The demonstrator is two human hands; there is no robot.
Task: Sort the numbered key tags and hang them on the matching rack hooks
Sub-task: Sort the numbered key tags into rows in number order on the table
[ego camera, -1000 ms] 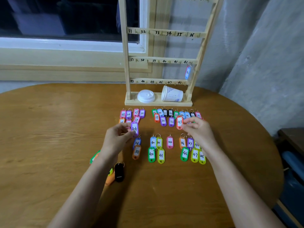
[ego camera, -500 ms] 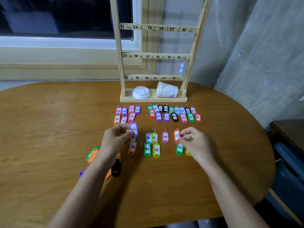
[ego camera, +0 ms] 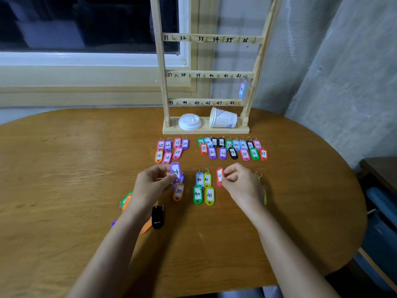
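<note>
My left hand [ego camera: 153,186] pinches a purple tag marked 44 [ego camera: 175,171], held upright just above the table. My right hand [ego camera: 240,184] grips a red tag marked 43 [ego camera: 220,176] by its edge, left of my fingers. The wooden rack [ego camera: 206,75] stands at the back with hooks numbered 31 to 48; a blue tag 42 [ego camera: 242,89] hangs on its hook. Rows of coloured tags 25–28 [ego camera: 170,149] and 29–37 [ego camera: 233,148] lie before the rack. Green 40 [ego camera: 197,194], yellow 41 [ego camera: 209,195] and orange 38 [ego camera: 178,191] lie between my hands.
A white lid [ego camera: 190,121] and a tipped paper cup [ego camera: 223,120] rest on the rack's base. A black tag [ego camera: 157,216] and orange and green tags [ego camera: 126,200] lie partly under my left forearm. More tags hide behind my right hand. The round wooden table [ego camera: 64,168] ends near the right wall.
My right hand picked up the red 43 tag from the far row and carried it down and left toward the 40s group. My left hand kept holding the purple 44 tag.
</note>
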